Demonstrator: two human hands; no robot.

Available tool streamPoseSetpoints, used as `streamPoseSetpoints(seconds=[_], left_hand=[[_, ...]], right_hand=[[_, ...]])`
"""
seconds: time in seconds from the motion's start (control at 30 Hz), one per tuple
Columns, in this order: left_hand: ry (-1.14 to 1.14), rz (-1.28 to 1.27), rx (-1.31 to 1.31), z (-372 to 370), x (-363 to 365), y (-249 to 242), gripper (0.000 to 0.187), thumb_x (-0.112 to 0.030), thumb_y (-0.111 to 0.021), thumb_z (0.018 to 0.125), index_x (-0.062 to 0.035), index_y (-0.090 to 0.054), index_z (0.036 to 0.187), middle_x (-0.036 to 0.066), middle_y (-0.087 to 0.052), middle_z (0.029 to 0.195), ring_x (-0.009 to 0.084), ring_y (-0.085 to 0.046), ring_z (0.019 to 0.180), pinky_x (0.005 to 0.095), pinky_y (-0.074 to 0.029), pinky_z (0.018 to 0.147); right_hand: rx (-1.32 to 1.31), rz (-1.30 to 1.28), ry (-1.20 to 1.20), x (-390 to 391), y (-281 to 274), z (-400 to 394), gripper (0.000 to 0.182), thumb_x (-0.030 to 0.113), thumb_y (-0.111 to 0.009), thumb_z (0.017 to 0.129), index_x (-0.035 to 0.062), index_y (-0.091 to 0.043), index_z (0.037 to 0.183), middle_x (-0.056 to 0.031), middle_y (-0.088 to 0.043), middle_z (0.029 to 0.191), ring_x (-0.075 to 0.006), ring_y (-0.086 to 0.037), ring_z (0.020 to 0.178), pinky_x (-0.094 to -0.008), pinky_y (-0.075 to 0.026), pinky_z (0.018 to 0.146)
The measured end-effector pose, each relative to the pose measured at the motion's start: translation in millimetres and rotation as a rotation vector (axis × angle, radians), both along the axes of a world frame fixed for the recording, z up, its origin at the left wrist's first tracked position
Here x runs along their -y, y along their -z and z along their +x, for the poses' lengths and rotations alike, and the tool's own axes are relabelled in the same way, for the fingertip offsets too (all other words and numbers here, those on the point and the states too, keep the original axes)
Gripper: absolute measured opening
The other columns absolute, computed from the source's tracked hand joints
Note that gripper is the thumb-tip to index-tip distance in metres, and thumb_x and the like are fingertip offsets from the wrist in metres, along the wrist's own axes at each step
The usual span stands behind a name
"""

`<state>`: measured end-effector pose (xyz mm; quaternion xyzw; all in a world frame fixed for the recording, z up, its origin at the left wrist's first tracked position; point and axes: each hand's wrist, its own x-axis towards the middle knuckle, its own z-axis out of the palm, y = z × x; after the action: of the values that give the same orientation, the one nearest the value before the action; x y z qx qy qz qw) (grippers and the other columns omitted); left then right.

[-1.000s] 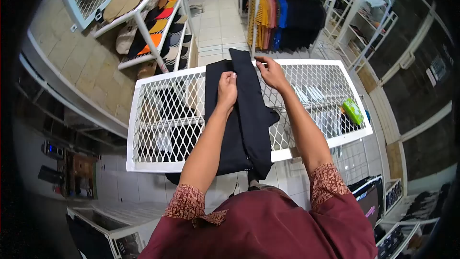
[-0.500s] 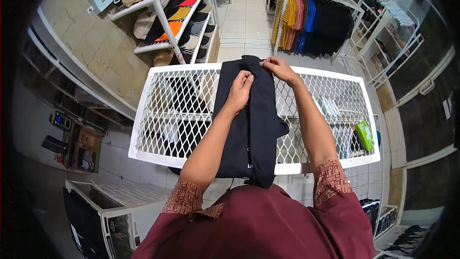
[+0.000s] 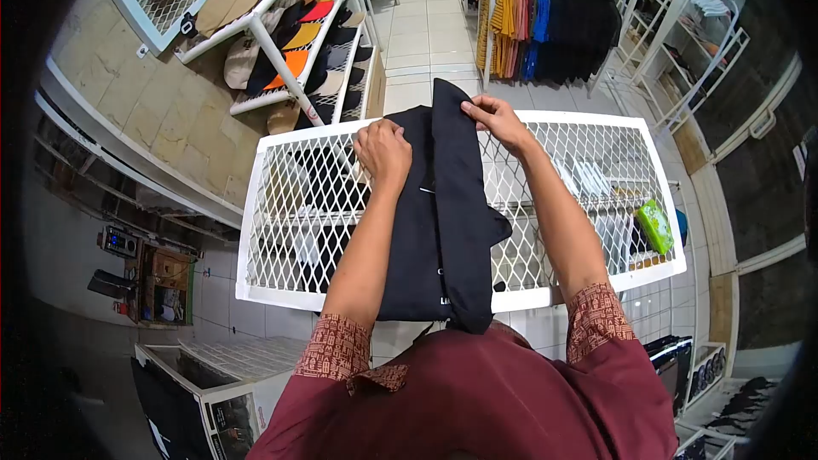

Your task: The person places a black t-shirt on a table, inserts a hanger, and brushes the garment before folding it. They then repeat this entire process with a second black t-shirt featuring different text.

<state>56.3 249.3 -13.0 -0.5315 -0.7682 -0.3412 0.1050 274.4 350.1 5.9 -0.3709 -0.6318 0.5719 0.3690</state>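
Observation:
A black garment (image 3: 460,213) lies lengthwise across a white mesh-topped table (image 3: 298,296), with white print near its lower end. Its right part is folded over in a long strip, and the far corner of that strip is lifted. My right hand (image 3: 500,122) pinches the strip's far right edge between thumb and fingers. At the garment's far left edge is my left hand (image 3: 383,152), its fingers curled closed; what they grip is hidden.
Caps sit on a white rack (image 3: 274,55) at the far left. Hanging shirts (image 3: 520,25) fill a rack beyond the table. A green packet (image 3: 654,227) lies on the mesh at the right. A white case (image 3: 230,396) stands at the lower left.
My left hand has moved left from the middle of the garment to its left edge. The folded strip's far corner is raised higher in my right hand. The view has shifted slightly.

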Motion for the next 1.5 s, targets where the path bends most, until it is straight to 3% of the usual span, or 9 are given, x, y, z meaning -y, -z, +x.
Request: streamPoseSetpoints(seconds=[0.3, 0.43, 0.53, 0.63, 0.77, 0.87, 1.1, 1.3, 1.5], left_hand=[[-0.138, 0.063, -0.034, -6, -12, 10, 0.024, -0.027, -0.071, 0.092, -0.0066, -0.075, 0.104, 0.011, -0.065, 0.121, 0.0333, -0.054, 0.12, 0.0511, -0.038, 0.102], [-0.093, 0.096, -0.098, -4, -11, -1, 0.025, -0.028, -0.062, 0.1, -0.0063, -0.066, 0.11, 0.018, -0.069, 0.108, 0.039, -0.061, 0.111, 0.0534, -0.044, 0.095], [-0.057, 0.184, 0.249, 0, 3, -34, 0.022, -0.027, -0.047, 0.108, -0.0066, -0.045, 0.116, 0.032, -0.069, 0.081, 0.0547, -0.065, 0.078, 0.0613, -0.046, 0.068], [-0.051, 0.339, 0.215, -20, 17, -66, 0.02, -0.023, -0.048, 0.107, -0.0052, -0.047, 0.116, 0.032, -0.068, 0.085, 0.0542, -0.064, 0.083, 0.0597, -0.046, 0.072], [-0.083, 0.349, 0.093, -50, 26, -115, 0.02, -0.023, -0.049, 0.107, -0.0046, -0.048, 0.116, 0.032, -0.069, 0.091, 0.054, -0.064, 0.086, 0.0597, -0.046, 0.073], [-0.12, 0.225, 0.077, -55, 8, -123, 0.021, -0.024, -0.05, 0.106, -0.0051, -0.049, 0.115, 0.031, -0.07, 0.092, 0.0527, -0.066, 0.087, 0.0595, -0.048, 0.075], [0.091, -0.122, -0.146, -84, 19, -40, 0.062, -0.047, -0.067, 0.096, 0.0033, -0.055, 0.131, 0.03, -0.067, 0.113, 0.0473, -0.064, 0.109, 0.0537, -0.05, 0.09], [-0.037, -0.477, 0.17, -32, 193, -59, 0.045, -0.045, -0.069, 0.095, -0.0005, -0.062, 0.099, 0.019, -0.066, 0.096, 0.0389, -0.065, 0.087, 0.0492, -0.05, 0.078], [-0.058, -0.3, 0.123, -14, 235, -38, 0.031, -0.032, -0.072, 0.094, -0.0019, -0.063, 0.093, 0.014, -0.061, 0.088, 0.0352, -0.062, 0.079, 0.0467, -0.048, 0.072]], right_hand=[[-0.129, -0.014, -0.024, 3, 0, 3, 0.023, 0.031, -0.067, 0.103, 0.0084, -0.071, 0.103, 0.0064, -0.064, 0.091, -0.0048, -0.055, 0.086, -0.0228, -0.046, 0.075], [-0.129, 0.04, 0.002, 1, 6, 3, 0.024, 0.031, -0.066, 0.104, 0.007, -0.069, 0.101, 0.006, -0.058, 0.086, -0.0056, -0.048, 0.079, -0.024, -0.042, 0.071], [-0.183, 0.196, 0.186, 4, -1, 15, 0.024, 0.028, -0.064, 0.105, 0.0049, -0.064, 0.101, 0.0057, -0.056, 0.084, -0.0066, -0.047, 0.081, -0.0241, -0.04, 0.074], [-0.093, 0.47, 0.354, 12, -44, 46, 0.027, 0.029, -0.064, 0.104, 0.0028, -0.065, 0.101, 0.0021, -0.061, 0.084, -0.0074, -0.051, 0.081, -0.0255, -0.044, 0.074], [0.446, 0.598, 0.441, -1, -130, 97, 0.03, 0.032, -0.07, 0.097, 0.0038, -0.076, 0.105, -0.0135, -0.077, 0.099, -0.0235, -0.075, 0.094, -0.0341, -0.054, 0.084], [0.721, 0.777, 0.406, -25, -164, 84, 0.038, 0.042, -0.07, 0.094, 0.0077, -0.077, 0.108, -0.017, -0.076, 0.106, -0.0353, -0.073, 0.099, -0.0431, -0.056, 0.088], [1.013, 0.474, 0.404, -44, -66, 105, 0.063, 0.062, -0.06, 0.094, 0.0089, -0.069, 0.126, -0.0261, -0.066, 0.128, -0.0415, -0.062, 0.122, -0.0518, -0.05, 0.102], [1.24, 0.417, 0.577, 101, -29, 174, 0.069, 0.065, -0.063, 0.09, 0.0031, -0.071, 0.12, -0.0245, -0.067, 0.119, -0.0428, -0.062, 0.116, -0.0534, -0.049, 0.099], [1.13, 0.548, 0.673, 111, 3, 182, 0.021, 0.027, -0.072, 0.091, 0.007, -0.069, 0.094, -0.0192, -0.069, 0.106, -0.0394, -0.065, 0.1, -0.0524, -0.05, 0.084]])
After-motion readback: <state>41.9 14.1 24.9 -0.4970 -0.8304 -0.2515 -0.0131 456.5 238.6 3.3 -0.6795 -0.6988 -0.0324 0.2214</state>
